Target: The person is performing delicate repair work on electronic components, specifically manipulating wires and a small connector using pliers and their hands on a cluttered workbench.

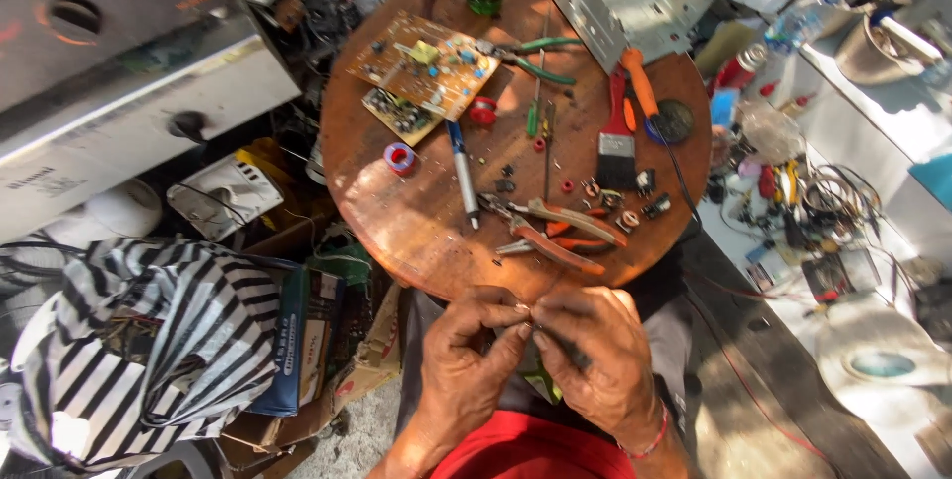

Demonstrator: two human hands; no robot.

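A head-worn camera looks down on a cluttered repair spot in patchy sunlight.

At far left lies a striped bag, with a white plastic box beyond it.

In the centre stands a round wooden table. On its far left part rest 2 circuit boards, and beside them a small red spool. Near the middle a pen-like tool points toward the viewer. Orange-handled pliers lie close to the near edge, green-handled pliers lie farther back, and a brush with an orange handle lies to the right. Small loose parts are scattered among them.

Just below the table's near edge, the person's 2 hands meet over the lap. The left hand has its thumb and forefinger pinched narrow. The right hand pinches back toward it. Between the fingertips sits a tiny dark part, too small to identify. Both hands appear to grip it, though fingers cover most of it.

For work this fine, it seems best to keep the wrists braced against the body, hold the part low over the lap so that a slip will not lose it, and turn it into the sunlight.

At right, a white shelf carries tangled wires and bottles.
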